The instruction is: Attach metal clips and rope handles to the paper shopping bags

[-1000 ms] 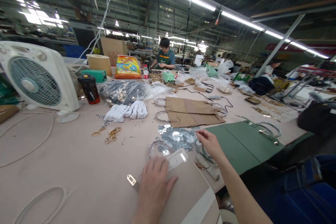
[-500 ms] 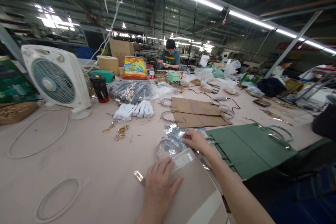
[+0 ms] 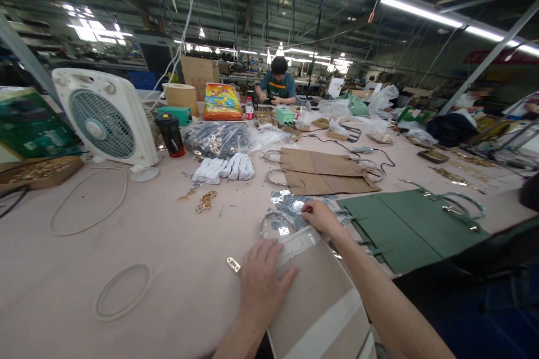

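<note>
My left hand lies flat with fingers stretched out on the left edge of a beige bag panel. A clear plastic strip with a small metal plate is at the panel's far end. Beyond that end, my right hand has thumb and fingertips pinched together at a pile of small silvery metal plates. Whatever is between those fingertips is too small to make out. A plastic-wrapped handle curves out past the panel. A gold metal tab sticks out left of my left hand.
Brown bag panels lie behind the pile, and a green bag lies to the right. Gold clasps, white gloves, a dark tumbler and a fan stand leftward. A person sits across the table.
The camera view has shifted, so everything sits further right. My right fingertips have drawn together at the metal plates. My left hand stays flat on the panel.
</note>
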`<state>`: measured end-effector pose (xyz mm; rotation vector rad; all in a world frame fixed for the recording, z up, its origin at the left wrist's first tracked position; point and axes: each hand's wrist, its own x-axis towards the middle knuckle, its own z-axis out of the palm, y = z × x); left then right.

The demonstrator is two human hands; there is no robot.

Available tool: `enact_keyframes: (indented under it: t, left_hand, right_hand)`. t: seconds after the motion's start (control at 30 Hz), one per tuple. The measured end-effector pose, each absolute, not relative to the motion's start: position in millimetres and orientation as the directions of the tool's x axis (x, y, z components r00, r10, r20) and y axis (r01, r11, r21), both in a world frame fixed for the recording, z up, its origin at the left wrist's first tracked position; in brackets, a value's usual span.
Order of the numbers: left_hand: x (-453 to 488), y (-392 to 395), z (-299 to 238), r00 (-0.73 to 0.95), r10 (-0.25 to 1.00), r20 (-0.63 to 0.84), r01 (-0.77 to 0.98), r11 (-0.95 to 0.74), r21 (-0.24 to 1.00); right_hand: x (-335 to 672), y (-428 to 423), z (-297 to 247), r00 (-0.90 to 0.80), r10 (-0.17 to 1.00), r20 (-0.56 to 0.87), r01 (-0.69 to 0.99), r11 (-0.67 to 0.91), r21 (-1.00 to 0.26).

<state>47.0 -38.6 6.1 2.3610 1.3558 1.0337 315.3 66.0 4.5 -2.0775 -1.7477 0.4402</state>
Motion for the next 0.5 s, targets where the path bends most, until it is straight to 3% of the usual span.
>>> enact_keyframes:
  t: [0.27, 0.5]
  left_hand:
    - [46, -39, 12, 0.355, 0.841, 0.409, 0.633, -0.538, 0.557]
    - [44, -38, 11, 0.363, 0.830, 0.422, 0.623, -0.554, 0.552]
  right_hand:
    - [316, 60, 1, 0.215, 0.972, 0.099, 0.853, -0.137, -0.504]
    - [318, 70, 1, 0.233, 0.970, 0.065, 0.812, -0.157, -0.562]
